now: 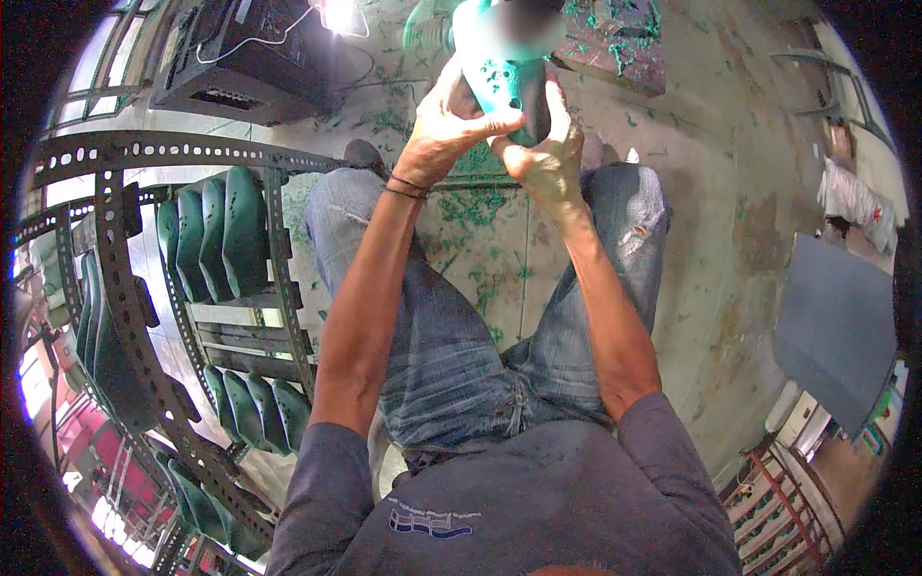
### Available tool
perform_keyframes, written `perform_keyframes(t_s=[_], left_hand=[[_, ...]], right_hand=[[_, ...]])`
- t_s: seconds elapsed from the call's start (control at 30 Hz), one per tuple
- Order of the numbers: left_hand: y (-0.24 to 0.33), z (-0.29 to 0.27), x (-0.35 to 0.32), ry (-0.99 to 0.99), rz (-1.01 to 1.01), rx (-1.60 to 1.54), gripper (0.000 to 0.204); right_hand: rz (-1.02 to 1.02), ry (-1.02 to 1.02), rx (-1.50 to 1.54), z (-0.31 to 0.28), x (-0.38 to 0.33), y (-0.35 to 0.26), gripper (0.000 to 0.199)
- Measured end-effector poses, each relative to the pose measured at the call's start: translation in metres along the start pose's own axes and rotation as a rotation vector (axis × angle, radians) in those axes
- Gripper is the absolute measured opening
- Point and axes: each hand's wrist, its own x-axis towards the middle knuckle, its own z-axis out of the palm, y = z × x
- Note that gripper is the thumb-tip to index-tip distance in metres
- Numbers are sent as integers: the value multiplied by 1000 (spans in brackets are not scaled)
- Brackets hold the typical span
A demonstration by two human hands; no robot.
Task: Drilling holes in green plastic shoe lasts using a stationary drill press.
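Both of my hands hold a green clog (501,84) out in front of me, above and beyond my knees. Small round holes dot its upper, and bright light washes out its far part. My left hand (442,130) grips its left side, thumb laid across the near end. On the right side, my right hand (545,158) has its fingers running up along the edge and its thumb beneath. A blurred patch hides the far end of the clog. Just left of it is a smeared green round shape (427,31), too blurred to make out.
A perforated metal rack (206,152) on my left carries rows of green clogs (245,230). A dark metal box (240,62) stands far left beside a bright lamp (338,14). Green scraps (471,206) litter the floor. A grey panel (834,331) and a wooden slatted frame (778,509) are at right.
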Motion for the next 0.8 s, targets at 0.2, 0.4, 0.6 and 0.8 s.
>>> perform_keyframes(t_s=[0.2, 0.4, 0.6, 0.8], left_hand=[[7, 7, -6, 35, 16, 38, 71], [10, 12, -7, 145, 23, 167, 59], [18, 16, -8, 193, -65, 174, 54], [-9, -7, -10, 90, 46, 379, 49]], right_hand=[[-46, -129, -116, -13, 2, -11, 65], [166, -435, -84, -35, 22, -35, 59], [403, -456, -5, -51, 42, -45, 54], [20, -473, -551, -38, 35, -53, 81]])
